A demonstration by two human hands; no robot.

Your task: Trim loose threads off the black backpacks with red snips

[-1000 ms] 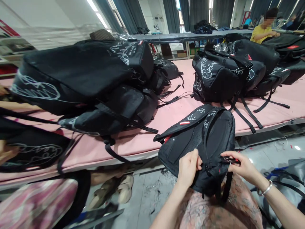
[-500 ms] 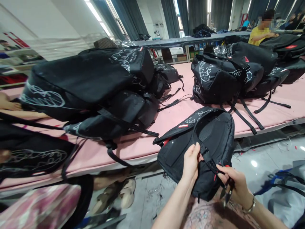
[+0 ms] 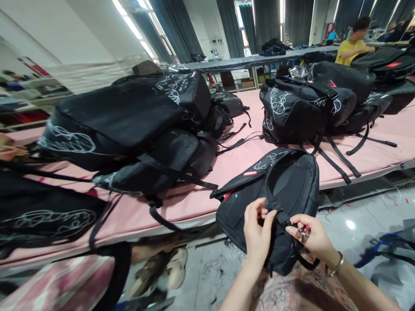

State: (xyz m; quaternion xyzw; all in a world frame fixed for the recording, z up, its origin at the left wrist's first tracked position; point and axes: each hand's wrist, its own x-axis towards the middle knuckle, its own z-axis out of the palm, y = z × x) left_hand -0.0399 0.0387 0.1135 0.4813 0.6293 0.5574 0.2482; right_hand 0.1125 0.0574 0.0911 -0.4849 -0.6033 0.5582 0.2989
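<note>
A black backpack with white line drawings and a small red tag leans from my lap against the pink table's edge, back panel up. My left hand pinches its shoulder strap near the lower end. My right hand is closed around a small dark tool with red on it, held at the same strap just right of my left hand. A silver bracelet sits on my right wrist.
The pink table carries piles of matching black backpacks on the left and right. A person in pink patterned clothing sits at far left, feet in light shoes. A person in yellow works at a far table.
My right hand rose from low beside the bag to the strap, close to my left hand. My left hand slid slightly down the strap. The view shifted a little.
</note>
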